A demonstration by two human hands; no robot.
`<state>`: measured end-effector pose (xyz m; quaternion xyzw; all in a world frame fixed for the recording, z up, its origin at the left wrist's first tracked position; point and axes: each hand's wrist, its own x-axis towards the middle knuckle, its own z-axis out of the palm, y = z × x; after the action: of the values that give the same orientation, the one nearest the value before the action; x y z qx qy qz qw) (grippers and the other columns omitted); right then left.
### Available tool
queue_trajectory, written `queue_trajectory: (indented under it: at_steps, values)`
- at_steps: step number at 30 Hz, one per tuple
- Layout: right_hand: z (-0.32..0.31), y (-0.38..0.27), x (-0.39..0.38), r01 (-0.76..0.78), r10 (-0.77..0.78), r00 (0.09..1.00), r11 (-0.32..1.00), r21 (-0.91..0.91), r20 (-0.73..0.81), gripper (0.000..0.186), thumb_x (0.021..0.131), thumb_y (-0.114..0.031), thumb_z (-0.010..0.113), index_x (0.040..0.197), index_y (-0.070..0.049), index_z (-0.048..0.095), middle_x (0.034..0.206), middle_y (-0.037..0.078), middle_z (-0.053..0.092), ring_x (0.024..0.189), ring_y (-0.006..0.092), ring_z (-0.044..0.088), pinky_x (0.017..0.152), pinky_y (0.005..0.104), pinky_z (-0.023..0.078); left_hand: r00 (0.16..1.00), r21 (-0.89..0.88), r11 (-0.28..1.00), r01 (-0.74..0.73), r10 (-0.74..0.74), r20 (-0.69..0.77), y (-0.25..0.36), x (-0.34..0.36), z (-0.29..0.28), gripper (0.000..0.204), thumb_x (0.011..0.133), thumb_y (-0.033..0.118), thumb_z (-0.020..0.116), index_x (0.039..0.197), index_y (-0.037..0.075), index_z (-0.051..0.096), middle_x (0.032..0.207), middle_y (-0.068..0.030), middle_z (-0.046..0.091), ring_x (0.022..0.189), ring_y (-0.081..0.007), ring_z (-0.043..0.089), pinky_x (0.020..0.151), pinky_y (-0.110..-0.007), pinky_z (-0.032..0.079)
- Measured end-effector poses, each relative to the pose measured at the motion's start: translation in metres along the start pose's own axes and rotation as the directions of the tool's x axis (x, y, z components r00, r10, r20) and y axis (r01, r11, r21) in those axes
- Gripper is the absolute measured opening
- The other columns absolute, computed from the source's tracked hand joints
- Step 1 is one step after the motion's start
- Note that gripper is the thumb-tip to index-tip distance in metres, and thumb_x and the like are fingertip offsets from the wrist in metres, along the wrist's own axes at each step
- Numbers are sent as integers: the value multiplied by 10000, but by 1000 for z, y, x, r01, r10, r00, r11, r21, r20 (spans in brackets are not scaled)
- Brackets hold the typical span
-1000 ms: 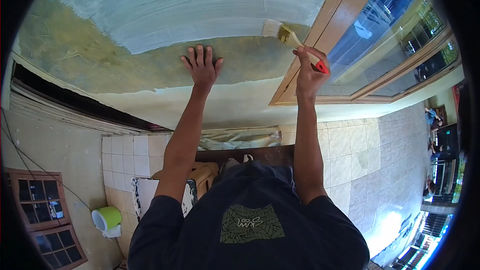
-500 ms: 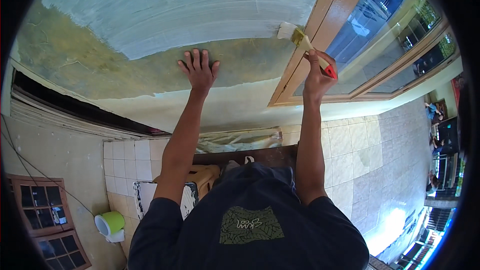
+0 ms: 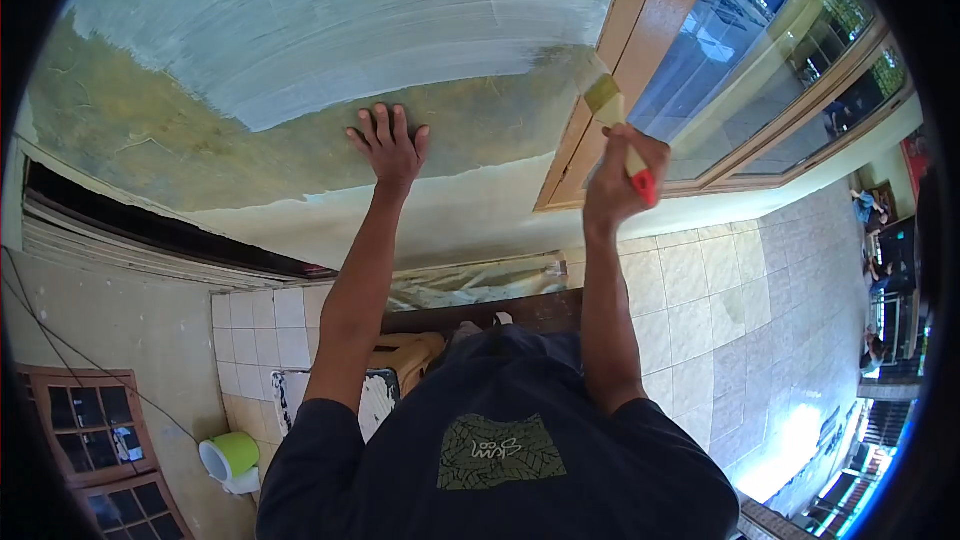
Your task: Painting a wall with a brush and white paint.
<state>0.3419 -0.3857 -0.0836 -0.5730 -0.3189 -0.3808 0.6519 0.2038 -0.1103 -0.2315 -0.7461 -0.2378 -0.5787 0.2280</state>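
Note:
A paintbrush (image 3: 605, 100) with a pale handle and red end is gripped in my right hand (image 3: 625, 180), fingers wrapped round the handle. Its bristles point up beside the wooden window frame (image 3: 650, 15); they are blurred, and I cannot tell whether they touch the wall. My left hand (image 3: 388, 152) lies flat with fingers spread on the bare olive-grey band of wall (image 3: 480, 125). Above that band, wet-looking pale grey-white paint (image 3: 340, 20) covers the wall in streaks. A thinly covered dark patch (image 3: 560, 58) sits at the right end of the paint edge, next to the frame.
Below my left arm are a paint-smeared tray (image 3: 378, 402) and a tan stool (image 3: 408, 352). A dark bench (image 3: 545, 310) and a plastic-wrapped bundle (image 3: 480, 288) lie along the wall's foot. A green bucket (image 3: 236, 453) stands lower left. Several people are far right.
The brush has moved away from the paint edge, slightly down and right, and my right hand has dropped lower. My left hand stays on the wall. The view has shifted slightly.

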Motion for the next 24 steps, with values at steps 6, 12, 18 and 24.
queue_trajectory:
  at_steps: [6, 12, 18, 24]
  values:
    - [37, -16, -20, 164, -169, 986, 977, -136, -19, 202, 753, 68, 755, 860, -99, 719, 875, 97, 583, 828, 244, 627, 656, 330, 500, 1000, -1, 1000, -7, 7, 17, 2, -1, -3, 617, 985, 495, 430, 1451, 92, 382, 1552, -158, 264, 1449, -424, 190, 1126, -675, 85]
    - [69, -28, -46, 128, -118, 988, 986, -103, 99, 217, 721, 44, 797, 856, -119, 749, 887, 108, 580, 822, 260, 625, 652, 332, 492, 1000, -6, 1000, -8, 8, 18, 5, 1, -4, 624, 988, 491, 421, 1466, 94, 363, 1561, -157, 250, 1455, -416, 182, 1130, -671, 74]
    - [81, -49, -63, 123, -125, 976, 992, 23, 177, 265, 683, 60, 797, 876, -117, 755, 916, 122, 608, 854, 280, 642, 684, 352, 518, 1000, -24, 1000, 2, -1, 12, 12, -1, -2, 635, 987, 495, 420, 1481, 103, 344, 1572, -150, 231, 1461, -415, 166, 1134, -670, 57]
    - [77, -63, -67, 151, -227, 941, 946, 287, 252, 262, 691, 69, 787, 886, -101, 747, 914, 121, 631, 830, 270, 650, 662, 337, 525, 1000, 25, 1000, -19, 19, 10, 15, -4, 0, 645, 991, 496, 411, 1496, 105, 319, 1575, -151, 221, 1462, -420, 159, 1133, -673, 54]
